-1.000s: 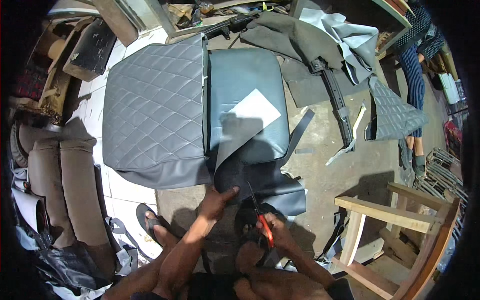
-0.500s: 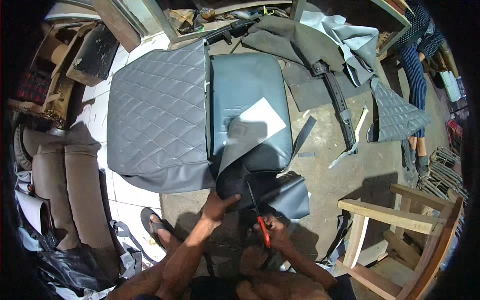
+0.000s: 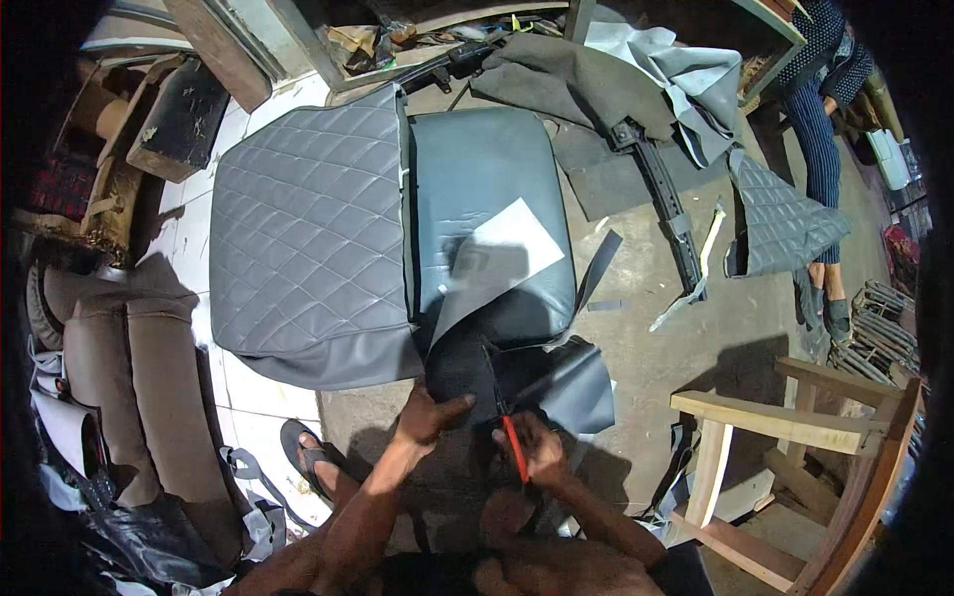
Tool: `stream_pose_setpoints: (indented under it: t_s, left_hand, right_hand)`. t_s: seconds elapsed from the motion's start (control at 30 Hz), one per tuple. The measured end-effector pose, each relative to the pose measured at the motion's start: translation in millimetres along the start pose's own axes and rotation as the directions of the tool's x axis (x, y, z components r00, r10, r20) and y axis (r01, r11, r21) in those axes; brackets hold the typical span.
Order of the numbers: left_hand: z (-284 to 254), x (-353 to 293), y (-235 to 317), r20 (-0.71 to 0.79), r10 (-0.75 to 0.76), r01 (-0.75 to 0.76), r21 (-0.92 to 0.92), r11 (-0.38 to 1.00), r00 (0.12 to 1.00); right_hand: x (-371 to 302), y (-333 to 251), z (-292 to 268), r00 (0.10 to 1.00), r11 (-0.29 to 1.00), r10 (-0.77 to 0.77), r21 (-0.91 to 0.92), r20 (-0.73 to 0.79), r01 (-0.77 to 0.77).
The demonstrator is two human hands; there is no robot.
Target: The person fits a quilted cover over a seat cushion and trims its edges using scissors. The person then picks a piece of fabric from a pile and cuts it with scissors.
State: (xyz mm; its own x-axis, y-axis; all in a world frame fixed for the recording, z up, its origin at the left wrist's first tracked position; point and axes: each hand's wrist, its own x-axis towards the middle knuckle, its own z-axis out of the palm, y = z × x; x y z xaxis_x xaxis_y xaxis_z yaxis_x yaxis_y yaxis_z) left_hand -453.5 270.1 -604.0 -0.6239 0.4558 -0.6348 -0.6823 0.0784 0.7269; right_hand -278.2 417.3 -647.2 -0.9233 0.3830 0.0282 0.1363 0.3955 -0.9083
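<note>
My left hand point(image 3: 427, 417) is closed, thumb out, on the near left edge of a grey vinyl sheet point(image 3: 467, 313). That sheet lies partly over a blue-grey seat cushion point(image 3: 487, 169), its near end in dark shadow. In my right hand point(image 3: 540, 452) are red-handled scissors point(image 3: 515, 447), their blades pointing away from me against the sheet's shaded end. How far the blades are apart is hard to make out. A loose dark vinyl piece point(image 3: 579, 390) lies just right of the blades. Left of the cushion rests a quilted grey cover point(image 3: 308, 228).
Black metal rails point(image 3: 664, 189), vinyl scraps point(image 3: 601, 268) and a quilted piece point(image 3: 785, 223) lie to the right. A wooden frame point(image 3: 775, 422) stands near right. Brown padded cushions point(image 3: 164, 387) sit at the left. Another person's striped leg point(image 3: 823, 149) shows far right.
My right hand and the scissors have moved slightly away from me, farther along the sheet. The left hand keeps its hold, almost in the same place. The whole view has shifted a little.
</note>
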Motion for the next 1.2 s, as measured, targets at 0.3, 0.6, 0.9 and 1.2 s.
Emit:
stream_pose_setpoints:
  t_s: [0.3, 0.6, 0.9, 1.2]
  left_hand:
    - [-1, -7, 3, 0.015, -0.035, 0.035, -0.059, 0.998, 0.999]
    - [-2, -8, -6, 0.014, -0.087, 0.087, -0.022, 0.996, 0.996]
    - [33, -20, 18, 0.087, -0.216, 0.207, 0.104, 0.973, 0.972]
    - [45, -39, 39, 0.347, -0.167, 0.014, 0.402, 0.915, 0.923]
  right_hand:
    - [25, -45, -19, 0.996, 0.999, -0.051, 0.020, 0.079, 0.050]
    - [12, -51, -23, 0.887, 0.869, 0.431, 0.188, 0.165, -0.457]
    - [-4, -54, -26, 0.828, 0.726, 0.552, 0.430, 0.102, -0.537]
    - [4, 37, -123, 0.656, 0.863, 0.406, 0.031, -0.636, -0.504]
